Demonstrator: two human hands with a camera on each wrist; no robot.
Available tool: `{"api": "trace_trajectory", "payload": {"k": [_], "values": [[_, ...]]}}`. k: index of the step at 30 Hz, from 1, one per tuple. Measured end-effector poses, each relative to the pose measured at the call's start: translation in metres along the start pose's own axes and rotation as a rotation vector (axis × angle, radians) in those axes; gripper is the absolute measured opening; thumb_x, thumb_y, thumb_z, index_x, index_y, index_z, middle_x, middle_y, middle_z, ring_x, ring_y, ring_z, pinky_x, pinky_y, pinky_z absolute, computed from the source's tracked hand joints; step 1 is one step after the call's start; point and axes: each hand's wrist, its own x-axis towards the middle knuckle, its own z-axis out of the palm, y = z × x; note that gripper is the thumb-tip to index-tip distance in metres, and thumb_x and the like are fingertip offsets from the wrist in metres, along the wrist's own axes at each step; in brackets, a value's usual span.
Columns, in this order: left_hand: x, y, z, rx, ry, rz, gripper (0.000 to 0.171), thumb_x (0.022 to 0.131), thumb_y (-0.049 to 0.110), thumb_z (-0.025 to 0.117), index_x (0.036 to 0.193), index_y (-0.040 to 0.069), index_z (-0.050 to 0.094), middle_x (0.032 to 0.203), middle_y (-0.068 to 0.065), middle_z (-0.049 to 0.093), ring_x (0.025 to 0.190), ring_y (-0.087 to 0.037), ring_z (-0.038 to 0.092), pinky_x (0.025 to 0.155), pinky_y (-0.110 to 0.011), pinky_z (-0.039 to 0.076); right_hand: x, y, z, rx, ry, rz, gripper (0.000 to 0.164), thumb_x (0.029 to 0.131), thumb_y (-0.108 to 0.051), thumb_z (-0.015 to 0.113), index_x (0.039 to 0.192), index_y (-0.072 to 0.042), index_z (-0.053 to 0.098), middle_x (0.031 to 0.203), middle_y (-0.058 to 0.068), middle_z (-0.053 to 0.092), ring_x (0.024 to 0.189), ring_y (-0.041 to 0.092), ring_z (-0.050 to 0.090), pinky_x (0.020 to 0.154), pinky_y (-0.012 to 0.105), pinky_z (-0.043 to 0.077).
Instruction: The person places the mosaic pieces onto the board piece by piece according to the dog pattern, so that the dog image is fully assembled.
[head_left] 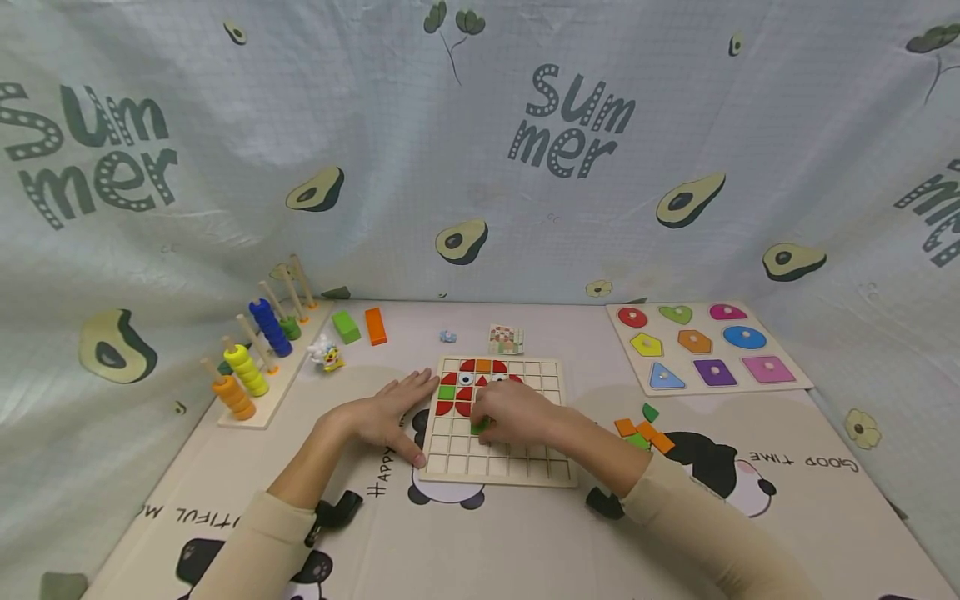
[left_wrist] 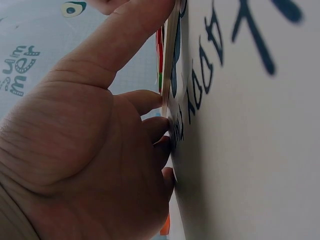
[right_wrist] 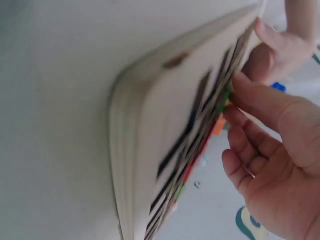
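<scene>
A wooden grid board (head_left: 517, 471) lies on the table, its upper cells filled with red, green, orange and eye-patterned pieces. My right hand (head_left: 517, 412) reaches over the board, thumb and index finger pinching a small green piece (head_left: 478, 427) at a cell below the red ones. In the right wrist view that green piece (right_wrist: 226, 100) shows between the fingertips; its exact shape is hidden. With thumb and fingers spread, my left hand (head_left: 382, 417) rests against the board's left edge. The left wrist view shows its fingers touching the board's side.
Loose orange pieces (head_left: 662, 442) and green ones lie right of the board. A pattern card (head_left: 507, 339) and a tiny blue figure (head_left: 447, 336) sit behind it. A peg stacker (head_left: 258, 408) stands left; a shape puzzle (head_left: 708, 387) lies at the back right.
</scene>
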Motion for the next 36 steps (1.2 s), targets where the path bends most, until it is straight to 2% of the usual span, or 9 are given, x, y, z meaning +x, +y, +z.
{"api": "trace_trajectory", "payload": {"k": [3, 6, 13, 18, 20, 24, 28, 32, 36], "values": [[0.001, 0.0, 0.0, 0.001, -0.001, 0.011, 0.124, 0.058, 0.059, 0.084, 0.155, 0.023, 0.015, 0.162, 0.0, 0.002, 0.148, -0.024, -0.003, 0.118, -0.053, 0.003, -0.01, 0.009, -0.004, 0.041, 0.003, -0.035, 0.021, 0.084, -0.031, 0.075, 0.103, -0.022, 0.075, 0.096, -0.013, 0.067, 0.089, 0.004, 0.056, 0.083, 0.025, 0.05], [0.002, -0.001, 0.001, 0.0, 0.002, 0.015, 0.125, 0.058, 0.059, 0.084, 0.155, 0.022, 0.015, 0.162, 0.0, 0.002, 0.148, -0.023, -0.003, 0.118, -0.052, 0.002, -0.029, 0.022, -0.012, 0.118, 0.01, -0.017, 0.025, 0.087, -0.032, 0.071, 0.109, -0.021, 0.072, 0.105, -0.008, 0.065, 0.095, 0.008, 0.055, 0.086, 0.028, 0.049], [0.003, -0.003, 0.004, 0.025, 0.009, 0.005, 0.127, 0.057, 0.062, 0.083, 0.156, 0.023, 0.014, 0.162, 0.001, 0.001, 0.148, -0.023, -0.003, 0.118, -0.051, 0.003, -0.091, 0.072, -0.031, 0.352, 0.078, 0.139, 0.034, 0.088, -0.026, 0.071, 0.12, -0.017, 0.067, 0.116, -0.002, 0.064, 0.099, 0.019, 0.06, 0.083, 0.039, 0.052], [0.003, -0.004, 0.003, 0.02, 0.005, 0.006, 0.126, 0.057, 0.062, 0.083, 0.156, 0.023, 0.014, 0.162, 0.0, 0.001, 0.148, -0.025, -0.003, 0.118, -0.052, 0.003, -0.128, 0.1, -0.035, 0.455, 0.04, 0.251, 0.029, 0.086, -0.02, 0.073, 0.114, -0.019, 0.07, 0.109, -0.003, 0.067, 0.095, 0.018, 0.058, 0.08, 0.033, 0.053], [0.003, -0.004, 0.003, 0.019, 0.004, 0.007, 0.127, 0.057, 0.062, 0.083, 0.156, 0.023, 0.013, 0.162, 0.0, 0.0, 0.148, -0.025, -0.003, 0.118, -0.052, 0.003, -0.137, 0.107, -0.034, 0.49, 0.011, 0.266, 0.027, 0.084, -0.019, 0.075, 0.11, -0.019, 0.072, 0.104, -0.003, 0.068, 0.09, 0.018, 0.058, 0.076, 0.03, 0.053], [0.003, -0.004, 0.004, 0.025, 0.005, 0.006, 0.127, 0.057, 0.063, 0.082, 0.156, 0.023, 0.012, 0.162, 0.0, 0.0, 0.148, -0.026, -0.003, 0.117, -0.054, 0.004, -0.142, 0.112, -0.029, 0.533, -0.035, 0.231, 0.025, 0.082, -0.019, 0.077, 0.106, -0.019, 0.073, 0.095, -0.001, 0.068, 0.08, 0.019, 0.059, 0.067, 0.028, 0.054], [0.003, -0.005, 0.004, 0.027, 0.007, 0.005, 0.127, 0.057, 0.064, 0.081, 0.156, 0.024, 0.012, 0.162, 0.001, 0.0, 0.148, -0.025, -0.003, 0.118, -0.054, 0.004, -0.137, 0.107, -0.022, 0.545, -0.084, 0.182, 0.023, 0.081, -0.017, 0.077, 0.104, -0.021, 0.074, 0.093, -0.002, 0.068, 0.078, 0.017, 0.06, 0.065, 0.028, 0.054], [0.003, -0.004, 0.004, 0.023, 0.01, 0.008, 0.127, 0.057, 0.064, 0.082, 0.156, 0.024, 0.012, 0.162, 0.001, 0.0, 0.148, -0.024, -0.003, 0.118, -0.053, 0.003, -0.13, 0.098, -0.017, 0.492, -0.112, 0.166, 0.021, 0.08, -0.017, 0.078, 0.1, -0.023, 0.075, 0.091, -0.005, 0.066, 0.079, 0.013, 0.059, 0.067, 0.026, 0.053], [0.003, -0.004, 0.004, 0.028, 0.014, 0.011, 0.127, 0.057, 0.063, 0.081, 0.156, 0.023, 0.012, 0.162, 0.0, 0.0, 0.148, -0.024, -0.003, 0.118, -0.053, 0.004, -0.126, 0.093, -0.016, 0.431, -0.099, 0.158, 0.019, 0.078, -0.015, 0.079, 0.094, -0.024, 0.074, 0.088, -0.007, 0.064, 0.076, 0.011, 0.057, 0.066, 0.025, 0.052]]}}
